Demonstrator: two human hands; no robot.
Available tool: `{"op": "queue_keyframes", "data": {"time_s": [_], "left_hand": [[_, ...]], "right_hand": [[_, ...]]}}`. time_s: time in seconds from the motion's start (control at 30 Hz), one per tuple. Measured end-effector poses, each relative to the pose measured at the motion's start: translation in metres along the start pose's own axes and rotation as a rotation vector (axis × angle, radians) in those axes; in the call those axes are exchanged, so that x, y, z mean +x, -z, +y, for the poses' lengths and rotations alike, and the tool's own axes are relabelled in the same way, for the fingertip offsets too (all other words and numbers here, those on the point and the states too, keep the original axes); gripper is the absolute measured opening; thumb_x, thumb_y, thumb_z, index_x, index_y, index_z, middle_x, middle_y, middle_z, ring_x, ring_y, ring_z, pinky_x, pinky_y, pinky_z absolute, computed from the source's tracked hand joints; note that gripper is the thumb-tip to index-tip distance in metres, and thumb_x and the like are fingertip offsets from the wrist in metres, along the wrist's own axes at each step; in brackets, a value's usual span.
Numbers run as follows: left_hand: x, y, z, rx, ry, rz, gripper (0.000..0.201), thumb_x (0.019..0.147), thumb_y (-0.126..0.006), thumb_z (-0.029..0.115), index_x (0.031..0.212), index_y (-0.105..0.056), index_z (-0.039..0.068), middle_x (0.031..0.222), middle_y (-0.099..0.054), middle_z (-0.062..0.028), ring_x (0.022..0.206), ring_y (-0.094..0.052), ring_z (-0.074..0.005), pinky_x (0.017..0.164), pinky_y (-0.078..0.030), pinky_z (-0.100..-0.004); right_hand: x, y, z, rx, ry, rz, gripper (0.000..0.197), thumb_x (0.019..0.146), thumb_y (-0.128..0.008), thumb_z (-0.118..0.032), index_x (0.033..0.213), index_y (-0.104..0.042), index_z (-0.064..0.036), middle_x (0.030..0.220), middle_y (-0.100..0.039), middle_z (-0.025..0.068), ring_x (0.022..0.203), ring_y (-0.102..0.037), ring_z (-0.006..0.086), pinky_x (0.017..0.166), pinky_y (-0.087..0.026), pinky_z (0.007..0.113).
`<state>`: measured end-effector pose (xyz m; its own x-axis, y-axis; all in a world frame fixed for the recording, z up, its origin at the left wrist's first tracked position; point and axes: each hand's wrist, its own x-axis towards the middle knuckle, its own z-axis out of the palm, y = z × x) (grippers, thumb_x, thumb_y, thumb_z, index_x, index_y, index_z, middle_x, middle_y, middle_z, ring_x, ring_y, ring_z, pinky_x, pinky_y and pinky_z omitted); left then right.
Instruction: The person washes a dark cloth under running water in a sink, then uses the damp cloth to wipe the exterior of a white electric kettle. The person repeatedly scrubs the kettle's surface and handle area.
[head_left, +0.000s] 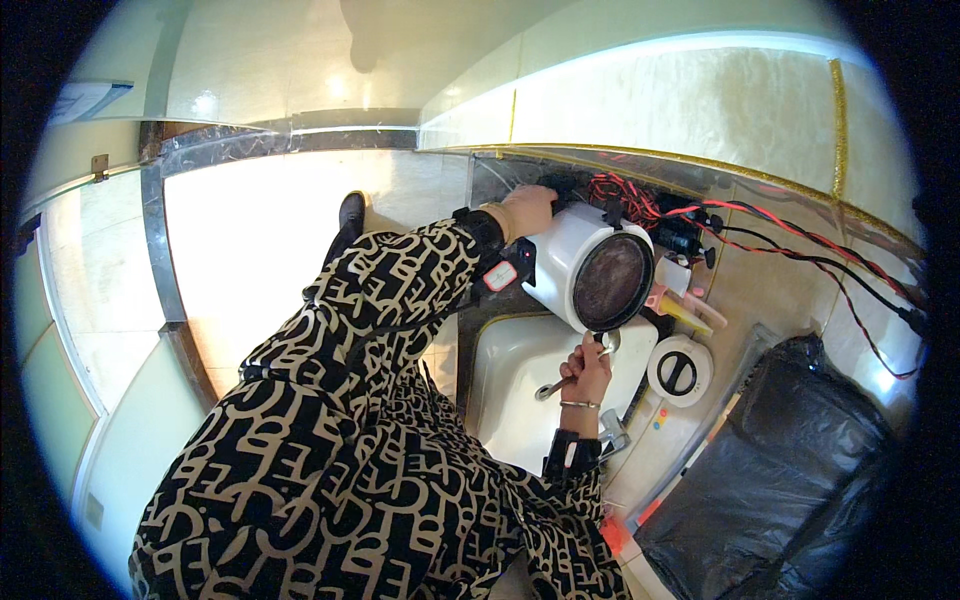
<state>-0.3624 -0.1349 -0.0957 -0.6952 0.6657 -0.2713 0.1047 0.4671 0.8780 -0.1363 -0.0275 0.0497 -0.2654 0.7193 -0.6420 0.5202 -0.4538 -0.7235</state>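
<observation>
A white electric cooker [556, 262] lies tilted over the near counter's sink. Its dark-rimmed mouth faces right and toward me, with something dark brown inside [612, 284]. My left hand [530, 211] is closed on the cooker's far left side, its fingertips partly hidden. Below the mouth, my right hand [586, 374] grips a thin-handled utensil [547, 391]. One end of its handle sticks out left of the fist; its other end, near the cooker's lower rim, is too unclear to name. A black panel with a small red light [526, 254] shows on the cooker's side.
Under the cooker is a white sink [500, 410] with a metal faucet [615, 437]. A round white lid with black knob [680, 371] lies to the right. Red and black cables [740, 207] run along the wall. A black plastic bag [775, 470] lies at the near right.
</observation>
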Motion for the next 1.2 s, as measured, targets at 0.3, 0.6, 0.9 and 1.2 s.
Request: {"op": "queue_keyframes", "data": {"time_s": [0.3,0.6,0.9,1.2], "left_hand": [[0.022,0.005,0.006,-0.073,-0.278,-0.025,0.034,0.083,-0.047,0.014,0.111,-0.061,0.001,0.11,-0.061,-0.0196,0.1,-0.057,-0.037,0.091,-0.044,-0.0421],[0.03,-0.014,-0.02,0.404,-0.278,-0.224,0.037,0.074,-0.049,0.016,0.105,-0.065,0.002,0.112,-0.06,-0.0217,0.105,-0.056,-0.0358,0.089,-0.046,-0.0419],[0.033,0.014,0.019,-0.218,-0.168,-0.182,0.043,0.077,-0.046,0.009,0.118,-0.06,0.008,0.112,-0.061,-0.0204,0.104,-0.057,-0.0358,0.092,-0.043,-0.0403],[-0.015,0.025,0.022,-0.253,-0.211,-0.069,0.037,0.081,-0.053,0.008,0.118,-0.058,0.006,0.119,-0.057,-0.0173,0.111,-0.052,-0.0357,0.096,-0.041,-0.0411]], "right_hand": [[0.001,0.005,0.002,0.028,0.022,-0.038,0.026,0.082,-0.07,-0.014,0.074,-0.046,-0.0182,0.058,-0.05,-0.0013,0.04,-0.036,0.0065,0.036,-0.027,0.023],[0.001,0.002,0.003,0.011,0.028,-0.019,0.024,0.084,-0.067,-0.013,0.073,-0.047,-0.0179,0.056,-0.046,-0.0028,0.04,-0.034,0.0059,0.036,-0.027,0.022],[0.003,0.005,0.002,0.016,0.027,-0.064,0.025,0.082,-0.069,-0.012,0.074,-0.047,-0.0179,0.056,-0.047,-0.0023,0.04,-0.035,0.0049,0.036,-0.027,0.021],[0.005,0.007,0.004,0.026,0.038,-0.064,0.026,0.081,-0.071,-0.013,0.075,-0.046,-0.017,0.055,-0.044,-0.0023,0.04,-0.033,0.0058,0.036,-0.027,0.022]]}}
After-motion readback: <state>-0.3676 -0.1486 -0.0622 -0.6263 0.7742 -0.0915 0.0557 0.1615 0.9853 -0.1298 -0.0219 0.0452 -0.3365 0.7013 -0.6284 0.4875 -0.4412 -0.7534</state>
